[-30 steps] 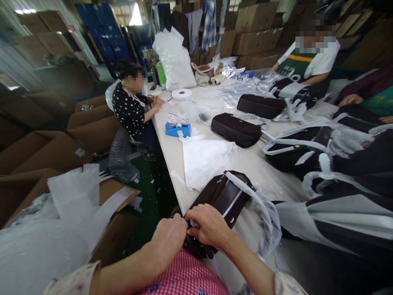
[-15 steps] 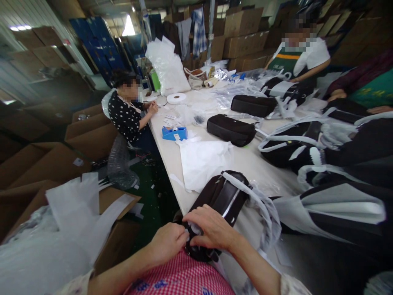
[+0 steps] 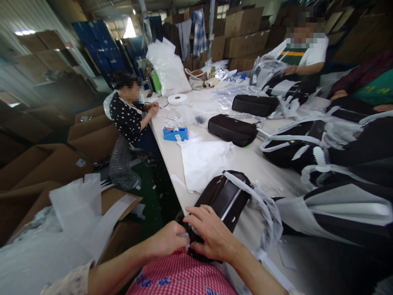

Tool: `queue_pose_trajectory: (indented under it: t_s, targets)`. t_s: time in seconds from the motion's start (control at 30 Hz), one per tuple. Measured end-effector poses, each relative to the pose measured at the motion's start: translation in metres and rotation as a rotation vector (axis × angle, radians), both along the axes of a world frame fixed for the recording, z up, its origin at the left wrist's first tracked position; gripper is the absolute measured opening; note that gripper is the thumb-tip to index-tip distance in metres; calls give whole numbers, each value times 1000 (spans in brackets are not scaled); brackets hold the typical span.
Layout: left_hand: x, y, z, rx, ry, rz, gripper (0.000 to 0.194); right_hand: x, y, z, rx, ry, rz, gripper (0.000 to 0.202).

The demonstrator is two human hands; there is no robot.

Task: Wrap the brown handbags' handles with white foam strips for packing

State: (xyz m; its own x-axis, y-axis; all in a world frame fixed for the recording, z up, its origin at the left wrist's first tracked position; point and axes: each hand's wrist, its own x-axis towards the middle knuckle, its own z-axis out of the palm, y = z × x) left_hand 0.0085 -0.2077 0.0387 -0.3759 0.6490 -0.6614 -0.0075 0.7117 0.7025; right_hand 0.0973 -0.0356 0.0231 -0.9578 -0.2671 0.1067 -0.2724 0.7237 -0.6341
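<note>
"Bag (image 3: 219, 198) first: where do we have it?"

"At the near edge of the table (image 3: 172, 159), its near end against us, with the white sheet (image 3: 202, 164) just beyond and the wrapped strap (image 3: 239, 182) over its far end."

"And our grip?"

"Our left hand (image 3: 167, 239) seems to pinch a small pale piece (image 3: 184, 235); we can't tell what it is. Our right hand (image 3: 213, 233) bends over the bag's near end, fingers and thumb spread."

"So which step are we on?"

"Close handwork at that end, we judge. The next move calls for a steady bag and a fine left pinch."
</note>
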Motion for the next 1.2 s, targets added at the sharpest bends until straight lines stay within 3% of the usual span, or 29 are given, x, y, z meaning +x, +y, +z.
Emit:
queue_pose_trajectory:
  t_s: [0.13, 0.27, 0.4, 0.6, 0.7, 0.77, 0.87, 1.0, 1.1, 1.2]
  targets:
    - [4, 3, 2, 17, -211, 187, 26, 10, -7, 3, 58, 116, 26, 40]
    - [4, 3, 4, -34, -282, 242, 38, 17, -16, -3, 36, 222, 3, 12]
    - [3, 3, 7, -75, -352, 225, 43, 18, -16, -8, -53, 231, -8, 16]
    - [0, 4, 7, -185, -382, 206, 41, 20, -21, -12, 23, 306, -28, 19]
    - [-1, 3, 7, -175, -422, 176, 39, 22, -21, -13, -91, 295, -60, 24]
    - [-2, 2, 7, -174, -455, 198, 26, 23, -20, -13, -169, 253, -76, 23]
    - [-3, -1, 9, -65, -294, 140, 18, 24, -17, -13, -205, 232, -75, 21]
    - [1, -2, 15, 96, 145, -108, 9, 24, -15, -15, -185, 251, -40, 20]
    - [7, -1, 18, -19, 435, -274, 15, 24, -13, -16, -194, 237, -39, 14]
    - [11, 1, 19, -190, 650, -421, 16, 23, -10, -17, -205, 228, -41, 30]
